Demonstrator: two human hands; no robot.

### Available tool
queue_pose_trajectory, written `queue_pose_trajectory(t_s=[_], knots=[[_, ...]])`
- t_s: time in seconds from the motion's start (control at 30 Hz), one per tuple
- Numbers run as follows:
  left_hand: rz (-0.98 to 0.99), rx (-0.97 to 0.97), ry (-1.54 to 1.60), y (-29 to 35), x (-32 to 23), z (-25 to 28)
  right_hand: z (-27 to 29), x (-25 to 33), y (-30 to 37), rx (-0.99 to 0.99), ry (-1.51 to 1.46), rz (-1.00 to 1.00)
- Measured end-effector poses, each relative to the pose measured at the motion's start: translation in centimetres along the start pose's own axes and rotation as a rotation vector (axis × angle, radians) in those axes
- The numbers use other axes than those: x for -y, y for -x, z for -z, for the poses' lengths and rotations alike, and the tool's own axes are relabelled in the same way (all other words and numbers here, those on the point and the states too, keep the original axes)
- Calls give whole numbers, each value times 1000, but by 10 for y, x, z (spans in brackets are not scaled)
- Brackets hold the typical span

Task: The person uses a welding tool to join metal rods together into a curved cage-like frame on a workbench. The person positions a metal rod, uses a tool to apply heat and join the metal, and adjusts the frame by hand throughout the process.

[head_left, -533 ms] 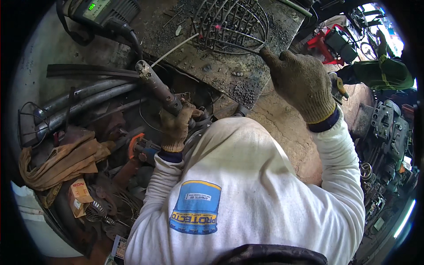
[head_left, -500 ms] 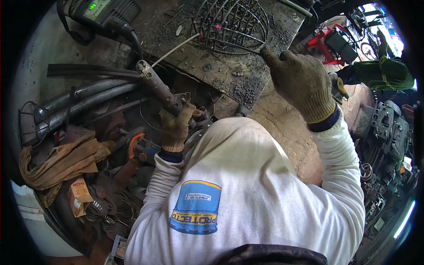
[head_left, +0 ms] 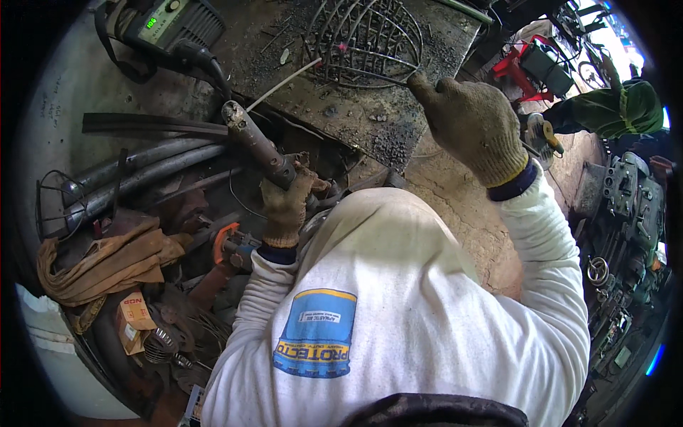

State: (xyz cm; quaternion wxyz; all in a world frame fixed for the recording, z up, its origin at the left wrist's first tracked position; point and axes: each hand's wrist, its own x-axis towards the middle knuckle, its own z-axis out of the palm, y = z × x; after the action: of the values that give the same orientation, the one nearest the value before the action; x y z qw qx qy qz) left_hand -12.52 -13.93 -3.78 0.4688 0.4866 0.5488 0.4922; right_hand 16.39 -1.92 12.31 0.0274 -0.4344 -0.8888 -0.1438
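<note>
My left hand (head_left: pixel 286 203), in a worn knitted glove, is closed around a welding electrode holder (head_left: pixel 257 146). A pale welding electrode (head_left: pixel 284 84) runs from its jaw towards a round cage of bent metal rods (head_left: pixel 366 35). The electrode's tip looks red, just short of the cage's near left edge; a pinkish-red glowing spot shows on the cage. My right hand (head_left: pixel 473 124), gloved too, is closed on a thin dark metal rod (head_left: pixel 380 76), whose far part lies along the cage's near side. The rod's other end shows behind the hand.
The cage lies on a dirty metal work table (head_left: pixel 348 117). A welding machine (head_left: pixel 174 28) stands at the upper left, above curved pipes (head_left: pixel 149 164). Cloth (head_left: pixel 107 263) and a small box (head_left: pixel 135 320) lie lower left. A person in green (head_left: pixel 629 110) is at the right, beyond a yellow-handled tool (head_left: pixel 551 137).
The view has shifted slightly, so the table and cage sit a little further left. My right hand also appears further left, still on the rod. The glowing spot on the cage remains.
</note>
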Motion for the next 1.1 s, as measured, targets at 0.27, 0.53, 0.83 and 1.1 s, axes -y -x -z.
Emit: queue_pose_trajectory(t_s=[0.27, 0.53, 0.83, 1.1], knots=[[227, -62, 315, -3, -27, -5, 31, 15, 12, 230, -62, -165], [219, -156, 468, 0, -19, 3, -13, -47, 67, -112, -708, -660], [176, -165, 362, 2, -23, 0, -105, -89, 31, 43, -566, -819], [141, -319, 331, 16, -42, -37, -145, -133, -55, 223, -477, -471]])
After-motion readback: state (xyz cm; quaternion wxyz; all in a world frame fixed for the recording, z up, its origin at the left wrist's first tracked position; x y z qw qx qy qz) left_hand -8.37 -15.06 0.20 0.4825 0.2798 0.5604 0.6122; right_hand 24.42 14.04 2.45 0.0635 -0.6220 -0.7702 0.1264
